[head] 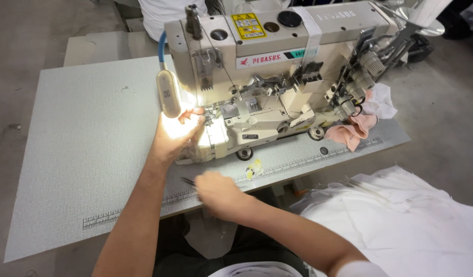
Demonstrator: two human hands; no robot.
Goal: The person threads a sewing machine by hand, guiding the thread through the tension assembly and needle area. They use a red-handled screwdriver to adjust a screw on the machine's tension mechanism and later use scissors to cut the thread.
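A cream industrial sewing machine (pixel 277 61) stands on a grey table (pixel 88 149). My left hand (pixel 176 132) reaches up to the needle area at the machine's left end, brightly lit by a small lamp (pixel 168 93) on a blue neck. Whether its fingers pinch thread or cloth is washed out by the glare. My right hand (pixel 218 191) rests near the table's front edge, fingers closed on dark slim tweezers (pixel 188 181) whose tips point left.
Pink and white cloth scraps (pixel 360 123) lie at the machine's right end. A heap of white fabric (pixel 400 215) sits at the lower right. Small yellow scraps (pixel 254 168) lie by a ruler strip (pixel 277 172) along the table's front edge. Another person in white (pixel 162 13) stands behind.
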